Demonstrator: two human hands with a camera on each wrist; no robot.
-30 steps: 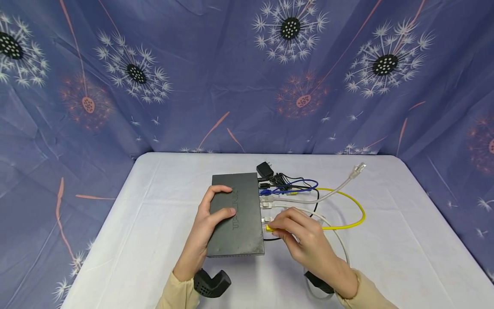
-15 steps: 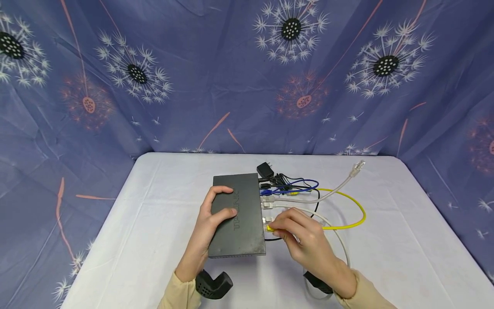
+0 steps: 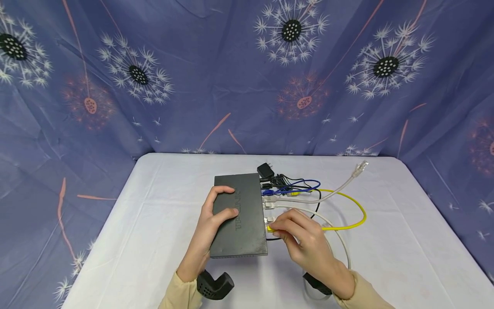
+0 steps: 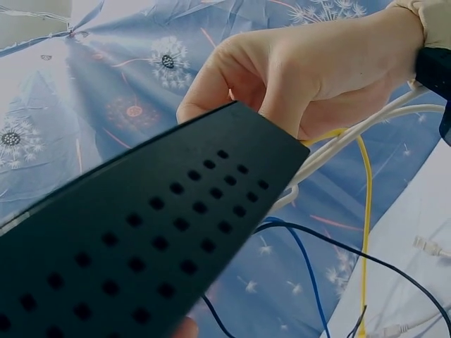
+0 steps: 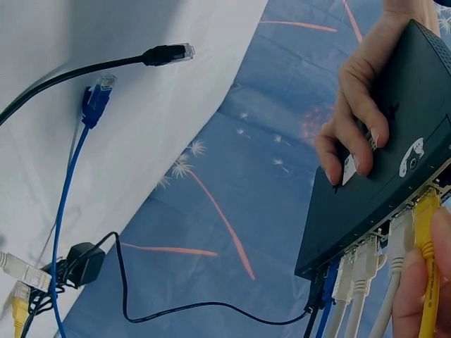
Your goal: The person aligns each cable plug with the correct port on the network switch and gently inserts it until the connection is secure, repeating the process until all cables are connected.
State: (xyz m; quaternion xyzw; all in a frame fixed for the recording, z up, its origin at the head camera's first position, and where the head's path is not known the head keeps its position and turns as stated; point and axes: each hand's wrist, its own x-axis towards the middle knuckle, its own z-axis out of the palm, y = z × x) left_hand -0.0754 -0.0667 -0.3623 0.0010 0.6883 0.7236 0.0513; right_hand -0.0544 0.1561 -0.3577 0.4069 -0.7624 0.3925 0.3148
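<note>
My left hand [image 3: 207, 225] grips a black TP-LINK network switch [image 3: 248, 242] from its left side, thumb and index finger on top. In the right wrist view, its other fingers [image 5: 359, 116] spread across the underside. At the port edge, my right hand [image 3: 308, 238] pinches the yellow plug [image 5: 425, 215] of an Ethernet cable, which sits at a port near the switch's front end. White plugs [image 5: 365, 260] and a blue plug [image 5: 329, 278] line the same edge beside it. The left wrist view shows the perforated side [image 4: 158, 225] of the switch, raised over the table.
A black power adapter [image 3: 265, 170] with bundled cord lies behind the cables. One white cable's loose plug [image 3: 359, 167] points to the back right. The yellow cable [image 3: 362, 210] loops out on the right. On the white table [image 3: 154, 206], loose blue [image 5: 95, 105] and black plugs [image 5: 169, 54] show.
The switch and my left hand have shifted very slightly to the right. My right hand keeps its pinch on the yellow plug at almost the same spot.
</note>
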